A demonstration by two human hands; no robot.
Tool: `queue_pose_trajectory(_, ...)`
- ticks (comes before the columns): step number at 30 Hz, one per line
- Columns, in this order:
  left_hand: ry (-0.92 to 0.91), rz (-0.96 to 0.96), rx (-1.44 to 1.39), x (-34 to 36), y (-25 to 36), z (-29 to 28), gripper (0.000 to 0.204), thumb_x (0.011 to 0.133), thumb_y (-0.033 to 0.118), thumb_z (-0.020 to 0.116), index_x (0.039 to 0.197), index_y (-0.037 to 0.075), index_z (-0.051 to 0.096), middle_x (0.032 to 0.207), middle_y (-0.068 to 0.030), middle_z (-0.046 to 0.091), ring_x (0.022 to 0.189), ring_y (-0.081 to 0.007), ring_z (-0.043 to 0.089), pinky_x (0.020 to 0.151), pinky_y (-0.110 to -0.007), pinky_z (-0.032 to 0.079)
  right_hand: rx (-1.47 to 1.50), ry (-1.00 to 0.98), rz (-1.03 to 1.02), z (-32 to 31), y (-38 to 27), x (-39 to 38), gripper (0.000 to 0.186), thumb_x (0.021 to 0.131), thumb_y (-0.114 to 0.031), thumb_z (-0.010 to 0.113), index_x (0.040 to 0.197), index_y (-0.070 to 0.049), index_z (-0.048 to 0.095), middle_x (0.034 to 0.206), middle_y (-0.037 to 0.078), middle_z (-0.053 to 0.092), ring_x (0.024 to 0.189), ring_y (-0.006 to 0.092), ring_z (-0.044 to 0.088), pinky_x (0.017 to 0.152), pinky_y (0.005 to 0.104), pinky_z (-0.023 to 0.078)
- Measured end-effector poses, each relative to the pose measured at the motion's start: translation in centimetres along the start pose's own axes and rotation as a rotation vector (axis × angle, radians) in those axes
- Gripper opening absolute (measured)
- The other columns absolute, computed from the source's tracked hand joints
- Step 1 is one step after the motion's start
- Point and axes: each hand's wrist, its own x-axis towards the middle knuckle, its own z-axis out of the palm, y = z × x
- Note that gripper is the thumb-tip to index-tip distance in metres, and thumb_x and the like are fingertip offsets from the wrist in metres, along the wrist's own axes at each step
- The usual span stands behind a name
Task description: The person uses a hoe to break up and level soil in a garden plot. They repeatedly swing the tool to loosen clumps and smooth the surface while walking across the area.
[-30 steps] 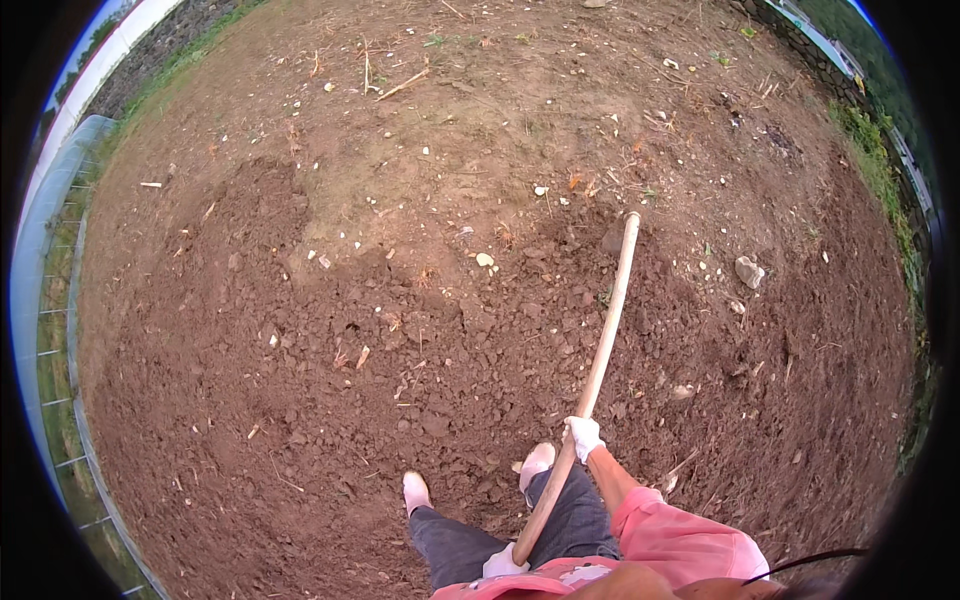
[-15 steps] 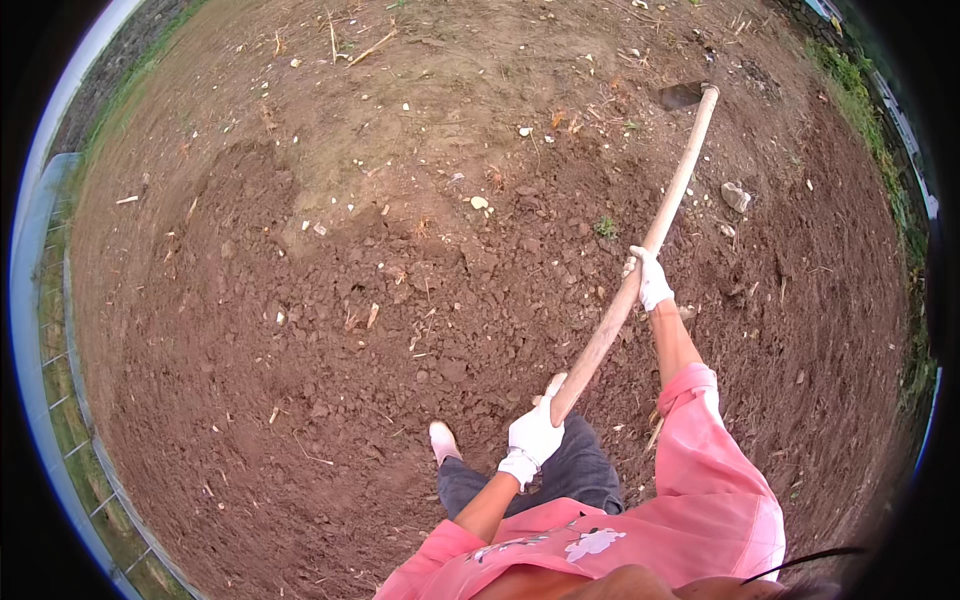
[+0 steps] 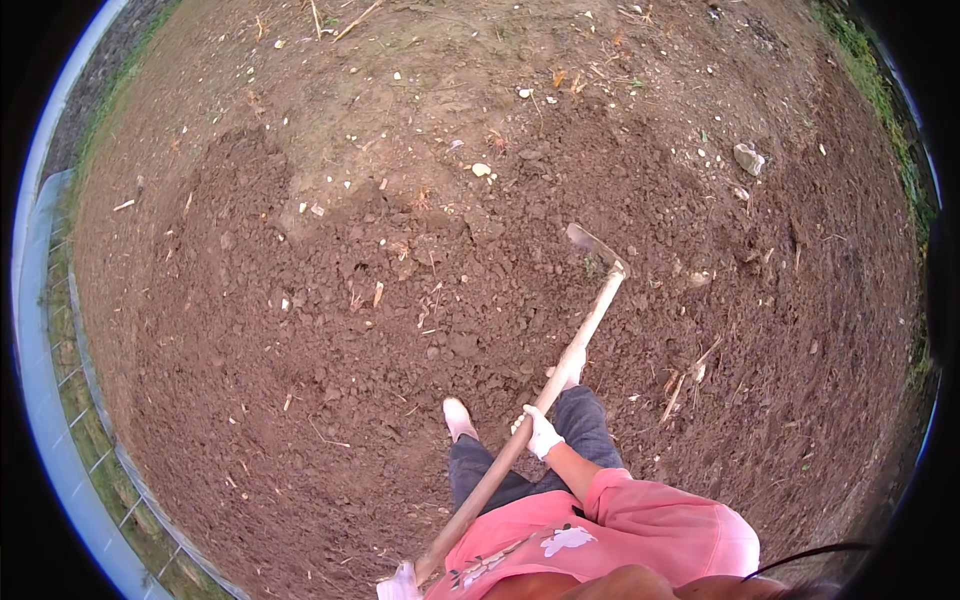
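Note:
A hoe with a pale wooden handle (image 3: 480, 490) lies diagonally across my body, its metal blade (image 3: 590, 243) over dug brown soil (image 3: 440, 330). My gloved right hand (image 3: 537, 432) grips the middle of the handle. Low at the bottom edge, my gloved left hand (image 3: 400, 585) is closed round the handle's rear end, partly cut off by the frame. Below me are my dark trousers and pale boots (image 3: 459, 419), the right boot partly behind the handle.
Paler packed ground (image 3: 420, 110) with small stones and stalks lies ahead. A larger stone (image 3: 749, 159) sits to the right, near dry stalks (image 3: 690, 375). A pale blue structure with wire mesh (image 3: 50, 310) runs along the left; green weeds (image 3: 870, 100) edge the right.
Half a second ago the hoe reached far up to the right; its blade has come back toward me and both hands have moved down, with my left hand now at the bottom edge.

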Motion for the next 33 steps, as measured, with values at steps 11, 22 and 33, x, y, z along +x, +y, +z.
queue_pose_trajectory(11, 0.284, 0.177, -0.275, 6.8, 4.3, 1.2, 0.024, 0.072, 0.02, 0.054, 0.094, 0.012, 0.047, 0.079, -0.0104, 0.058, 0.068, -0.0288, 0.06, 0.055, -0.04, 0.047, -0.404, 0.1, -0.421, 5.0, -9.4, -1.3, 0.016, 0.074, -0.019, 0.055, 0.066, -0.01, 0.044, 0.053, 0.002, 0.042, 0.046, 0.0176, 0.042, 0.048, 0.03, 0.041)
queue_pose_trajectory(22, 0.563, 0.22, -0.391, 7.2, 0.0, -9.3, 0.023, 0.068, 0.01, 0.056, 0.09, 0.006, 0.052, 0.065, -0.0128, 0.057, 0.061, -0.0299, 0.059, 0.054, -0.039, 0.045, -0.715, 0.033, -0.453, 21.2, -6.5, 6.0, 0.012, 0.078, -0.015, 0.05, 0.073, -0.007, 0.044, 0.06, 0.006, 0.047, 0.053, 0.0207, 0.048, 0.052, 0.0317, 0.044)
queue_pose_trajectory(33, 0.596, -0.456, -0.57, -20.9, -7.8, -21.2, 0.031, 0.068, 0.021, 0.068, 0.095, 0.008, 0.059, 0.059, -0.0082, 0.058, 0.055, -0.0181, 0.061, 0.051, -0.028, 0.045, -0.709, -0.302, 0.43, 19.7, 28.7, -2.8, 0.028, 0.082, -0.027, 0.056, 0.094, -0.005, 0.046, 0.082, 0.009, 0.055, 0.069, 0.0238, 0.056, 0.066, 0.0361, 0.05)
